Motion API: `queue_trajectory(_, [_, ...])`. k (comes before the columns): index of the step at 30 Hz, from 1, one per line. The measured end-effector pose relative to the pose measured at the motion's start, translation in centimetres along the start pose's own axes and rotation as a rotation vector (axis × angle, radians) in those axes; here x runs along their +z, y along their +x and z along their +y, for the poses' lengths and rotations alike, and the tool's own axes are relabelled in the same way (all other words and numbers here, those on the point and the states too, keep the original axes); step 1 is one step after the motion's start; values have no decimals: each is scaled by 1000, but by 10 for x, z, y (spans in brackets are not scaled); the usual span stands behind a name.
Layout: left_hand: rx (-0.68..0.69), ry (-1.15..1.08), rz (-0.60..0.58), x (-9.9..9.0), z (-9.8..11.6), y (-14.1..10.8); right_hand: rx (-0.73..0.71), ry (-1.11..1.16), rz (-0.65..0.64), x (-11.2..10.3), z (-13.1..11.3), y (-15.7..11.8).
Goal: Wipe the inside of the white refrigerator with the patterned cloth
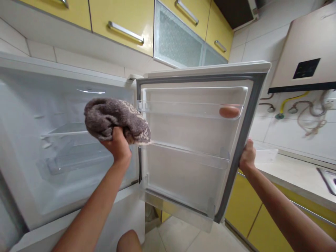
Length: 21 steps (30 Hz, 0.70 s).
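Bunched up in my left hand (119, 145) is a grey-brown patterned towel (112, 115), held in front of the fridge opening near the hinge side. My right hand (248, 154) grips the outer edge of the fridge door (183, 133), which stands wide open; part of its fingers are hidden behind the edge. On the door's upper clear shelf (181, 108) lies a brown egg (229, 111), toward the right end. A lower clear shelf (191, 157) crosses the door's middle. Inside the fridge (70, 182), a glass shelf (70, 128) sits above a clear drawer (76, 159).
Yellow wall cabinets (123, 21) hang above the fridge. To the right are a counter (291, 171) with a sink edge (328, 178), yellow lower cabinets (244, 203), and a water heater (307, 52) with pipes below. A knee (128, 241) shows at the bottom.
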<state>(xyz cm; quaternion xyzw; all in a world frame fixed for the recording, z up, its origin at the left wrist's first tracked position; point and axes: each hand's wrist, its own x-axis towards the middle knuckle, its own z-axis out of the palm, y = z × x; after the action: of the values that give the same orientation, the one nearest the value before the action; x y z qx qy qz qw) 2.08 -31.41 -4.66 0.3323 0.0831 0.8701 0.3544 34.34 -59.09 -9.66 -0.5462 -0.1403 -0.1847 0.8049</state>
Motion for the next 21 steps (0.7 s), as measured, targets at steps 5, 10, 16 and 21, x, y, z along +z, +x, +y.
queue_trajectory(5, [401, 495, -480, 0, -42, 46, 6, -57, 17, -1, -1, -2])
queue_trajectory(10, [414, 736, -1222, -16, -32, 46, -21, -82, 20, -1, 0, -1])
queue_trajectory(16, [275, 1049, -1679, 22, -3, 33, -22, -73, 29, -1, 2, 1])
queue_trajectory(21, [206, 1220, -1919, 60, 11, 14, -24, -71, 15, -1, 3, 2])
